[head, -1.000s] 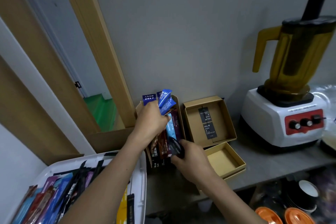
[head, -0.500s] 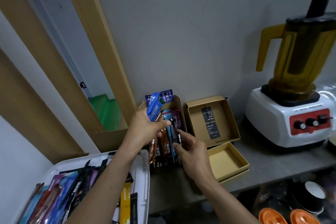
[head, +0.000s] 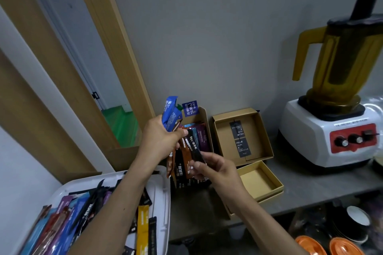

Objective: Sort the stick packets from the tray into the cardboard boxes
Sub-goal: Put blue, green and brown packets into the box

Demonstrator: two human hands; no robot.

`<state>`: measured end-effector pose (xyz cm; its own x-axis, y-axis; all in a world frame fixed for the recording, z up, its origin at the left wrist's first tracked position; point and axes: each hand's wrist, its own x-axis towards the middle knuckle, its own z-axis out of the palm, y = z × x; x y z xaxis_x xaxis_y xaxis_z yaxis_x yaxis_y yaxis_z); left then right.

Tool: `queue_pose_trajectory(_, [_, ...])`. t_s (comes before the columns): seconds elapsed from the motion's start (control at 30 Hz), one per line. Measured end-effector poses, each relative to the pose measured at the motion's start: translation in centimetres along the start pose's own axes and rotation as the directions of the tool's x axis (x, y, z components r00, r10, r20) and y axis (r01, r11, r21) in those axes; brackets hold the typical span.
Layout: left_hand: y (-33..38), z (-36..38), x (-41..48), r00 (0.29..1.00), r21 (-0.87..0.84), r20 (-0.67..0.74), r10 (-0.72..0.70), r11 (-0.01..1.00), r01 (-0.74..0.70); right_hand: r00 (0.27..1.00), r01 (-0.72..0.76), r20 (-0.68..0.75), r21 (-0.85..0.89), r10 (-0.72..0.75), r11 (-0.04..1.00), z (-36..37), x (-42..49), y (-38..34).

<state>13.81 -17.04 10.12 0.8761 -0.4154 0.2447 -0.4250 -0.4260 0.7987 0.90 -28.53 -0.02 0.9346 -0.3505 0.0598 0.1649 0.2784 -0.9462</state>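
Note:
My left hand (head: 160,137) grips a bunch of stick packets (head: 171,115), blue ones sticking up and brown ones hanging below, above the left cardboard box (head: 204,118). My right hand (head: 215,168) pinches the lower end of a black stick packet (head: 194,148) that leans over that box, which holds several purple, teal and dark packets. The white tray (head: 163,198) at lower left holds many more coloured packets, partly hidden by my left forearm.
An open cardboard box with a black label (head: 241,136) stands to the right, with a shallow empty box lid (head: 260,180) in front. A blender with a yellow jug (head: 335,122) stands at far right. Cups and orange lids (head: 329,245) sit below the shelf edge.
My left hand has shifted left with its bunch of packets. My right hand has moved from inside the box to pinch the black packet's lower end and lift it.

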Motion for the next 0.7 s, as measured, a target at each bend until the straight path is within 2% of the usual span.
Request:
queue_pose_trajectory(0.13, [-0.5, -0.1, 0.2, 0.998, 0.019, -0.069, 0.011, 1.0, -0.009, 0.996, -0.089, 0.0, 0.166, 0.09, 0.982, -0.4, 0.5, -0.3])
queue_pose_trajectory(0.2, [-0.7, 0.2, 0.0, 0.995, 0.02, -0.1, 0.025, 1.0, -0.023, 0.996, -0.087, -0.004, 0.162, 0.089, 0.983, -0.5, 0.6, -0.6])
queue_pose_trajectory(0.23, [-0.7, 0.3, 0.0, 0.992, 0.023, -0.118, 0.042, 0.999, -0.04, 0.998, -0.064, -0.018, 0.088, 0.066, 0.994, -0.5, 0.6, -0.7])
queue_pose_trajectory(0.3, [-0.3, 0.5, -0.1, 0.985, 0.063, -0.152, 0.088, 0.995, -0.079, 0.997, 0.011, -0.075, -0.262, -0.032, 0.965, -0.5, 0.3, -0.3])
queue_pose_trajectory(0.33, [-0.1, 0.7, 0.0, 0.983, 0.089, -0.151, 0.107, 0.992, -0.094, 0.987, 0.04, -0.117, -0.509, -0.115, 0.86, -0.6, 0.1, 0.2])
queue_pose_trajectory(0.37, [0.1, 0.9, 0.2, 0.983, 0.111, -0.138, 0.118, 0.988, -0.103, 0.965, 0.046, -0.145, -0.732, -0.22, 0.68, -0.6, -0.1, 0.7])
queue_pose_trajectory(0.4, [0.4, 1.2, 0.5, 0.984, 0.141, -0.124, 0.13, 0.984, -0.112, 0.933, 0.034, -0.144, -0.877, -0.329, 0.48, -0.4, -0.3, 1.1])
queue_pose_trajectory(0.43, [0.5, 1.7, 0.9, 0.983, 0.188, -0.116, 0.143, 0.975, -0.119, 0.901, 0.029, -0.118, -0.943, -0.417, 0.33, -0.3, -0.4, 1.5])
queue_pose_trajectory(0.47, [0.8, 2.2, 1.2, 0.981, 0.242, -0.113, 0.158, 0.962, -0.127, 0.874, 0.044, -0.083, -0.968, -0.479, 0.247, -0.1, -0.4, 1.8])
queue_pose_trajectory(0.5, [1.0, 2.7, 1.6, 0.98, 0.286, -0.112, 0.167, 0.949, -0.13, 0.848, 0.076, -0.05, -0.974, -0.527, 0.214, 0.1, -0.4, 2.0])
queue_pose_trajectory(0.57, [1.2, 3.7, 2.2, 0.978, 0.344, -0.109, 0.177, 0.93, -0.13, 0.841, 0.157, 0.008, -0.96, -0.541, 0.23, 0.5, -0.2, 2.0])
queue_pose_trajectory(0.63, [1.1, 4.6, 2.9, 0.983, 0.39, -0.086, 0.161, 0.914, -0.116, 0.888, 0.199, 0.042, -0.933, -0.457, 0.301, 0.9, 0.4, 1.7])
queue_pose_trajectory(0.7, [0.9, 5.1, 3.3, 0.991, 0.389, -0.053, 0.121, 0.917, -0.091, 0.928, 0.175, 0.053, -0.936, -0.37, 0.305, 1.1, 1.3, 1.5])
